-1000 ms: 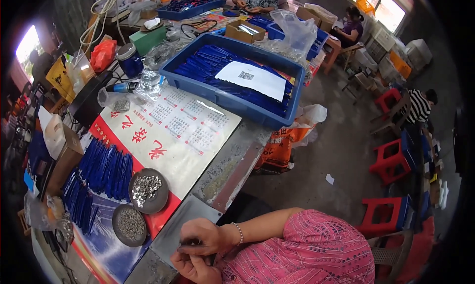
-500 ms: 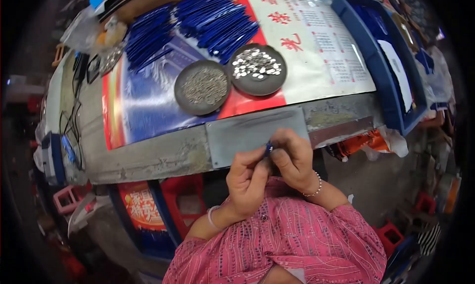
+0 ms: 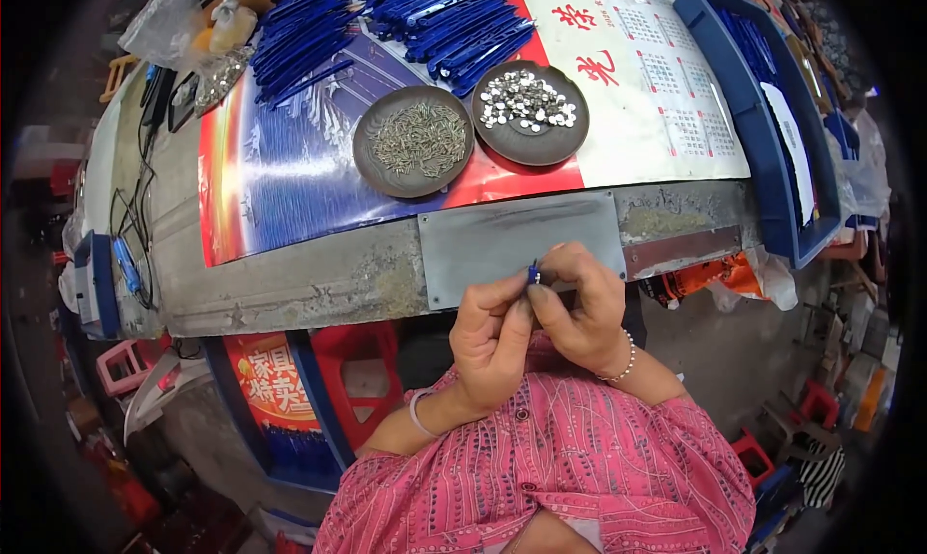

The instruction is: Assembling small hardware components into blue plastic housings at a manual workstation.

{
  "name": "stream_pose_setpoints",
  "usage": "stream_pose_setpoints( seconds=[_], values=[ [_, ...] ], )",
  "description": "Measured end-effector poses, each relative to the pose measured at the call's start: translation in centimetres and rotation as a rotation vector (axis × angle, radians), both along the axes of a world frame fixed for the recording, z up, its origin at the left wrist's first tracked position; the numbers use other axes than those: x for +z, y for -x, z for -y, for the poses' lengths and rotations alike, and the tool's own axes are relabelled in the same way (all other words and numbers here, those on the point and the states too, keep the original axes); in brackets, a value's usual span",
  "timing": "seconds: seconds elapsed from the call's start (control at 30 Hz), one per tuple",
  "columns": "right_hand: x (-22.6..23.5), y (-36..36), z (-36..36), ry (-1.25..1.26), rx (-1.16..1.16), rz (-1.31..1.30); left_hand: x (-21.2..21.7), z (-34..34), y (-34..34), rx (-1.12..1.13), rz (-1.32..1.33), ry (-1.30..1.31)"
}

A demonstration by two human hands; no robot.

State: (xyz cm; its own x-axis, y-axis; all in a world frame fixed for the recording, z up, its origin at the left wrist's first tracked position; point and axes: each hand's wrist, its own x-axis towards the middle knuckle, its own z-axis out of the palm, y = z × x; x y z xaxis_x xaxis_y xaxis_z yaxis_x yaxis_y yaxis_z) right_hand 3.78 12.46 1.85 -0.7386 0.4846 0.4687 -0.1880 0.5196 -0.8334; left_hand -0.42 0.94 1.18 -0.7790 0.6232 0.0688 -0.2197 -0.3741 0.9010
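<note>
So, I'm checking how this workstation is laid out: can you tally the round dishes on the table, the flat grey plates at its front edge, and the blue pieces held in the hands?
Dark round dishes: 2
Flat grey plate: 1
Small blue piece, between left hand and right hand: 1
Total: 4

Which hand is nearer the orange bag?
Right. The right hand is left of the orange bag; the left hand is farther left, beyond the right.
</note>
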Motion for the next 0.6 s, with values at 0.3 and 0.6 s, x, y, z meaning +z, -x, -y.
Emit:
stream_pose_setpoints(
  seconds=[0.3,0.6],
  values=[
    [0.0,0.2,0.4,-0.257,-0.099,0.004,-0.5,0.1,-0.1,-0.010,-0.037,-0.022],
    [1.8,-1.2,-0.3,0.600,0.171,0.301,-1.2,0.5,-0.6,-0.008,-0.051,-0.018]
  ],
)
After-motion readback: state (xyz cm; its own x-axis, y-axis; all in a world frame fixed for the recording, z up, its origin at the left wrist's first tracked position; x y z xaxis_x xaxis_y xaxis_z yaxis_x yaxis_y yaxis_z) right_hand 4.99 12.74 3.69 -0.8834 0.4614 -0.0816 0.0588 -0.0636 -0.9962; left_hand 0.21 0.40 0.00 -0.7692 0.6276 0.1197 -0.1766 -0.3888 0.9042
